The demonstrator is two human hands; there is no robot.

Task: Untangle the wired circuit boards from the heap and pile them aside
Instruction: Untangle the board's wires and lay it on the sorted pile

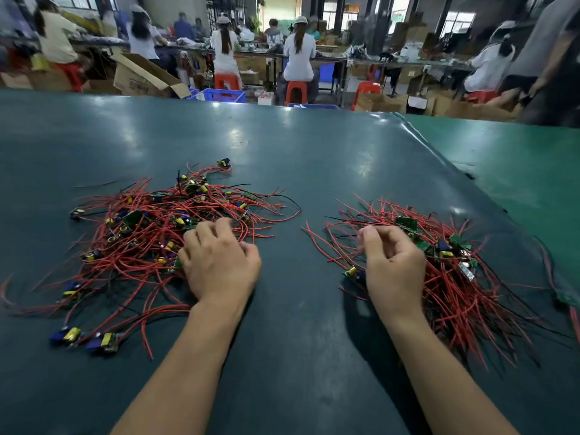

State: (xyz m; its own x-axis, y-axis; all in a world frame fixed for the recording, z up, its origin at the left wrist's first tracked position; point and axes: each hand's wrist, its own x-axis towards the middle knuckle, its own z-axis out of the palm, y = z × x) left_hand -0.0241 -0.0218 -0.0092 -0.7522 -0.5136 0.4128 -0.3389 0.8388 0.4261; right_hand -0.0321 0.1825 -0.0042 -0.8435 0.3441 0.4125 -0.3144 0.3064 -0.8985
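Tangled heap [157,233] is left of sorted pile [452,271], kept well apart to avoid re-tangling | left hand [219,265] is curled into heap's right edge, grasp cannot be told | right hand [392,262] is loosely curled at pile's left edge, apparently empty.

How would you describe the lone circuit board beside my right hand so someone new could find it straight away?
Start at the dark green table and go to the sorted pile on the right. At that pile's left edge, just left of the right hand, lies a small green circuit board. It sits apart from the others, with a yellow part on top.
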